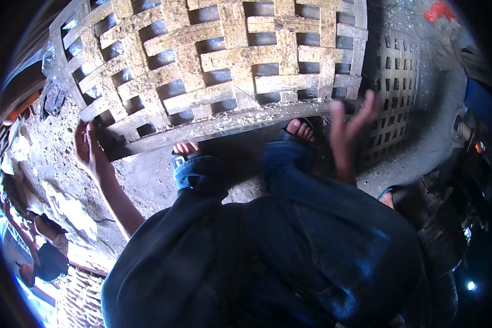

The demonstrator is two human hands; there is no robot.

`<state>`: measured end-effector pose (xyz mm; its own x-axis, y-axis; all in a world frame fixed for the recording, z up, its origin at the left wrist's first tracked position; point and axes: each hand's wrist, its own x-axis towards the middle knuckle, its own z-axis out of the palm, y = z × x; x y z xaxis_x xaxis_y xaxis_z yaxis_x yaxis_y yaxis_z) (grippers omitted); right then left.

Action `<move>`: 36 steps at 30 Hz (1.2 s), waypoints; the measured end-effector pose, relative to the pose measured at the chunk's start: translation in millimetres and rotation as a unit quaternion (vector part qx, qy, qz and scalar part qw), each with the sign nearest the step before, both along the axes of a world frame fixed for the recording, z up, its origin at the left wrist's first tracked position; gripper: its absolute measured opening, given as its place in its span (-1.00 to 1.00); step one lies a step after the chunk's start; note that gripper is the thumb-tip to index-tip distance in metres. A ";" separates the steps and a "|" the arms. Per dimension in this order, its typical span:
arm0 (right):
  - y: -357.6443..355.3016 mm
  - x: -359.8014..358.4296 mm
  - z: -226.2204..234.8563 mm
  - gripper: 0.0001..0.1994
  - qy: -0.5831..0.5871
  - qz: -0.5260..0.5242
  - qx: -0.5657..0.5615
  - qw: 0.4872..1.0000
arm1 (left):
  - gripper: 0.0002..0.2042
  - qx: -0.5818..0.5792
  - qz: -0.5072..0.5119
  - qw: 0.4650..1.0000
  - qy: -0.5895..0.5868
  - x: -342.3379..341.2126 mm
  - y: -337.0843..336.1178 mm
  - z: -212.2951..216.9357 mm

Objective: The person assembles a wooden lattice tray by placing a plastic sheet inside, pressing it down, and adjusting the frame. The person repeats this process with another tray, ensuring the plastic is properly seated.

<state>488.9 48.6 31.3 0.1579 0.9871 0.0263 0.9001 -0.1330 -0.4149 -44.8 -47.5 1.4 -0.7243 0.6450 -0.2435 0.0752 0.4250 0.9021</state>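
A large woven bamboo tray (pixel 238 60) with a square open lattice spans the top of the view, stained brown and yellow. Pale crumbs or shavings lie along its near wooden rail (pixel 224 124). At the near left corner, my left hand (pixel 92 150) has its fingers curled around the tray's edge. My right hand (pixel 352 128) is raised by the near right corner, fingers spread, with nothing in it; it is slightly blurred. Whether any of its fingers touch the rail, I cannot tell.
Another lattice panel (pixel 400 82) stands at the right. Red plastic (pixel 440 11) lies at the far right, white sheeting (pixel 74 213) on the left floor. My sandalled feet are under the near rail. Another person (pixel 49 257) is at lower left, beside wickerwork (pixel 82 298); someone's foot (pixel 387 198) shows at right.
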 end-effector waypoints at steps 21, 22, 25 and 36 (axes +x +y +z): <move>-8.0 133.6 -26.4 -0.15 -0.050 -0.133 0.031 0.989 | -0.45 -0.043 -0.094 0.900 0.424 31.0 23.2 32.2; 2.1 87.5 -14.1 -0.13 -0.032 -0.084 0.025 0.996 | -0.41 -0.019 -0.115 0.831 0.544 42.5 28.6 45.0; 9.3 1.4 16.3 -0.04 -0.057 0.042 -0.001 0.997 | -0.35 0.085 -0.299 0.812 0.493 111.3 47.8 62.5; 9.8 -25.1 -8.5 0.05 0.023 0.140 0.045 0.989 | -0.38 0.011 -0.702 0.537 0.468 247.2 75.5 46.8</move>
